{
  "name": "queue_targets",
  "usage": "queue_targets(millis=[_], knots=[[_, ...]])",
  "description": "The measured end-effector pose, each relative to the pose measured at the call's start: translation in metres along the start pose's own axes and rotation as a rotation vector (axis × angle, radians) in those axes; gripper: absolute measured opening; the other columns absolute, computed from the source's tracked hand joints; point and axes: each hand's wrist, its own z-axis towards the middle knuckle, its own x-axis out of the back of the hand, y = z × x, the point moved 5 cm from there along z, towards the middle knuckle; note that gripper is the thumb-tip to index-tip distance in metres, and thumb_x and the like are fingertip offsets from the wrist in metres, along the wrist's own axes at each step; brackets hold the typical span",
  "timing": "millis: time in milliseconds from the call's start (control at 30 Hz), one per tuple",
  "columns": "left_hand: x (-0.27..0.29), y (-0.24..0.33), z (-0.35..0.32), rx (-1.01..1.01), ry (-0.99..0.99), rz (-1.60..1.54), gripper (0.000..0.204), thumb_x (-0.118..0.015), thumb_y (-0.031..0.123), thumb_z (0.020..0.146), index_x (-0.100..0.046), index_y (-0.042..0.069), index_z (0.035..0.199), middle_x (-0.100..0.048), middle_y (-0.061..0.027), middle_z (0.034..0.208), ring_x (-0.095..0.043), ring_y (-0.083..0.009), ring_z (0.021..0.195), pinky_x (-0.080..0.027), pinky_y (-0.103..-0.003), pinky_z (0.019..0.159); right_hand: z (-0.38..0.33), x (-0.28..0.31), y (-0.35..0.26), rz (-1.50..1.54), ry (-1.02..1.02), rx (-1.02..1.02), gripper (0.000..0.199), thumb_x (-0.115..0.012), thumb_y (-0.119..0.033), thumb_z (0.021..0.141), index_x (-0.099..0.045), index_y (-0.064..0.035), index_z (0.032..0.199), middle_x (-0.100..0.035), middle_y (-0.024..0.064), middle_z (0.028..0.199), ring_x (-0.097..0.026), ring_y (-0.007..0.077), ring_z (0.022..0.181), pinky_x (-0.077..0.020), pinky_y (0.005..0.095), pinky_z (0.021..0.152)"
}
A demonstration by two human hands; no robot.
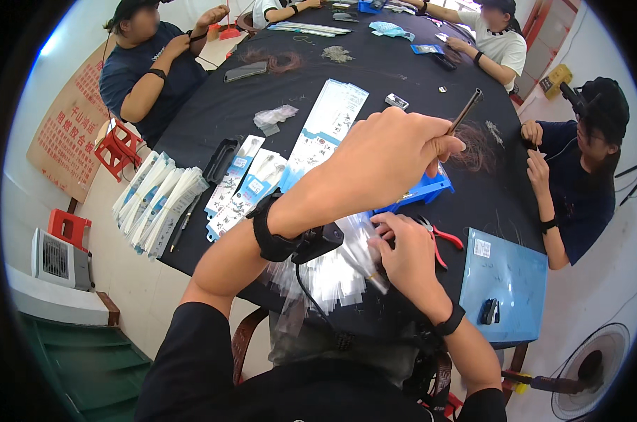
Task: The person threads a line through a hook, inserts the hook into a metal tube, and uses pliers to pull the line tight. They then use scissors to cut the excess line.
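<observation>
My left hand (406, 137) reaches across the table, its fingers closed around a slender dark metal rod (466, 111) that sticks up to the right. Below it, my right hand (410, 257) has bent fingers at a clear plastic sleeve (369, 264), pinching its edge. More clear plastic sleeves (318, 281) lie in a loose pile to the left, partly under my left forearm. Behind my hands stands a blue plastic tray (431, 186), largely hidden by the left hand. Red-handled pliers (445, 238) lie just right of my right hand.
Printed cards (332, 116) and packed bundles (157, 204) spread over the black-covered table. A light-blue board (505, 281) carrying a small black stapler (491, 311) is at right. Dark hair-like strands (477, 151) lie beyond the tray. Several people work around the table; one person (578, 169) sits at right.
</observation>
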Motion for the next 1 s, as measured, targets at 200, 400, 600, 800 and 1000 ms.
queue_targets(millis=[200,400,600,800,1000], knots=[[-0.002,-0.002,0.0,0.003,-0.026,0.016,0.031,-0.054,0.017,0.11,-0.074,-0.005,0.107,-0.077,-0.0152,0.084,-0.076,-0.0284,0.08,-0.057,-0.036,0.078,0.004,0.011,0.009,0.024,0.007,-0.132,0.009,-0.077,-0.013,0.088,-0.077,-0.0042,0.086,-0.075,0.0117,0.08,-0.072,0.0314,0.074,-0.0525,0.0427,0.067],[-0.001,-0.001,0.0,-0.011,-0.018,0.02,0.031,-0.052,0.016,0.11,-0.075,-0.005,0.11,-0.077,-0.0151,0.084,-0.076,-0.0277,0.08,-0.057,-0.036,0.079,0.005,0.038,0.002,-0.101,0.087,-0.025,0.007,-0.078,-0.011,0.085,-0.078,-0.004,0.087,-0.072,0.0113,0.083,-0.067,0.0296,0.083,-0.0508,0.0438,0.075],[0.0,0.0,0.0,0.041,-0.036,0.028,0.031,-0.052,0.016,0.11,-0.075,-0.005,0.11,-0.077,-0.0142,0.085,-0.076,-0.0265,0.081,-0.057,-0.035,0.079,0.002,0.07,0.003,0.179,-0.11,-0.171,0.008,-0.077,-0.006,0.088,-0.077,-0.001,0.094,-0.074,0.0071,0.073,-0.057,0.0072,0.059,-0.0445,0.0259,0.058],[0.001,0.001,0.001,0.05,-0.025,-0.016,0.03,-0.054,0.018,0.11,-0.074,-0.004,0.106,-0.077,-0.013,0.084,-0.075,-0.0262,0.079,-0.056,-0.036,0.078,-0.003,0.085,-0.002,0.509,-0.353,-0.251,0.022,-0.076,-0.005,0.09,-0.078,-0.0006,0.112,-0.077,0.0058,0.084,-0.064,0.0064,0.07,-0.0497,0.0228,0.065],[0.002,0.001,0.001,0.042,-0.007,0.024,0.031,-0.055,0.025,0.108,-0.079,0.006,0.11,-0.078,-0.0087,0.082,-0.077,-0.0282,0.078,-0.057,-0.038,0.072,-0.004,0.099,-0.01,0.378,-0.54,-0.221,0.02,-0.077,-0.005,0.09,-0.078,0.0008,0.109,-0.077,0.0068,0.088,-0.071,0.009,0.08,-0.0551,0.0225,0.073]])
